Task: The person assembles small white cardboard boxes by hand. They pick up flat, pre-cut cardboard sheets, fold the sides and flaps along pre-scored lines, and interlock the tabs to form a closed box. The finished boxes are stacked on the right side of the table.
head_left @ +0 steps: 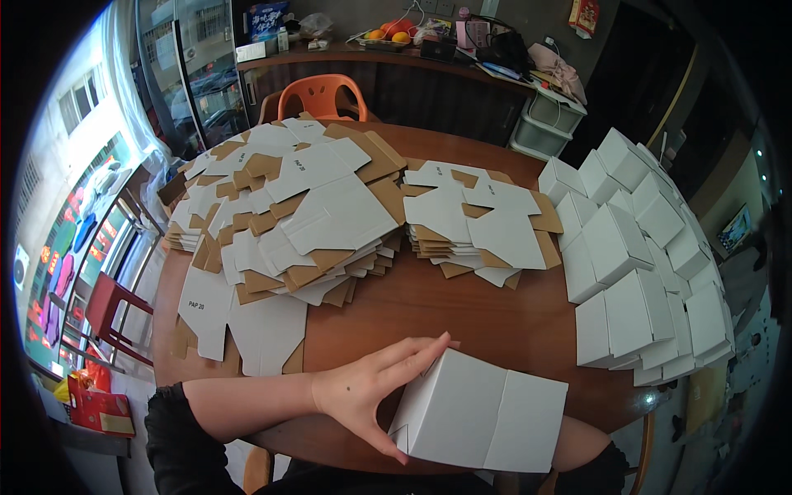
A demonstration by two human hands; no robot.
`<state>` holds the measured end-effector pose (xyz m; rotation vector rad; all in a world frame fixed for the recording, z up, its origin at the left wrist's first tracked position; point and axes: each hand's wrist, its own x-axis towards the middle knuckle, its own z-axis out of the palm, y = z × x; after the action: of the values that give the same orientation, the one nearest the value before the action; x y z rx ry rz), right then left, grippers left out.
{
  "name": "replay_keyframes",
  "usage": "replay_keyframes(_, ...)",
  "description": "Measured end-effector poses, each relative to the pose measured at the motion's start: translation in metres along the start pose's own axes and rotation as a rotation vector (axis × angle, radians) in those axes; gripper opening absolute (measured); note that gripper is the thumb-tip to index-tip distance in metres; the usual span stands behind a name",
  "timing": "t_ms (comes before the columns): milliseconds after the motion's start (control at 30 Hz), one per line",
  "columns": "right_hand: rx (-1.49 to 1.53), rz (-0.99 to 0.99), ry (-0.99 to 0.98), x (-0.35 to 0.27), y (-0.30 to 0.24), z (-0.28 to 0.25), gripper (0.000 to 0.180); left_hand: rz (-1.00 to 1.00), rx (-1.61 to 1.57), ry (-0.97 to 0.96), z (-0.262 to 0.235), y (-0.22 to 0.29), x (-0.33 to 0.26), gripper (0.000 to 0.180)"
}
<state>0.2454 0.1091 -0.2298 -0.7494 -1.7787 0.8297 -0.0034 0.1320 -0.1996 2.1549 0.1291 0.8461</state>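
At the near edge of the table I have a folded white cardboard box [495, 412], tilted, with a seam across its upper face. My left hand [371, 392] grips its left end, the thumb on the near side and the fingers along the far corner. The box hides my right hand; only the right forearm [580, 445] shows beside its right end. Flat white-and-brown box blanks [338, 219] lie in a large, uneven pile to the left. A smaller stack of blanks [503, 231] sits at mid-table.
Several finished white boxes [635, 318] are piled along the right side of the wooden table [429, 318]. Behind it stand an orange chair [330, 91] and a sideboard [429, 70] holding fruit and bags. A red stool [115, 313] is at the left.
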Motion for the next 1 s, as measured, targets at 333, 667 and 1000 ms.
replay_keyframes(333,-0.045,-0.012,0.016,-0.006,0.006,0.009,0.026,-0.006,0.105,0.024,0.013,0.014,-0.005,0.133)
replay_keyframes(667,-0.073,-0.01,0.023,-0.008,0.007,0.012,0.026,-0.005,0.116,0.009,0.015,0.017,-0.008,0.133)
replay_keyframes(1000,-0.092,-0.011,0.024,-0.009,0.006,0.014,0.028,0.036,-0.097,0.097,0.016,0.007,-0.004,0.131)
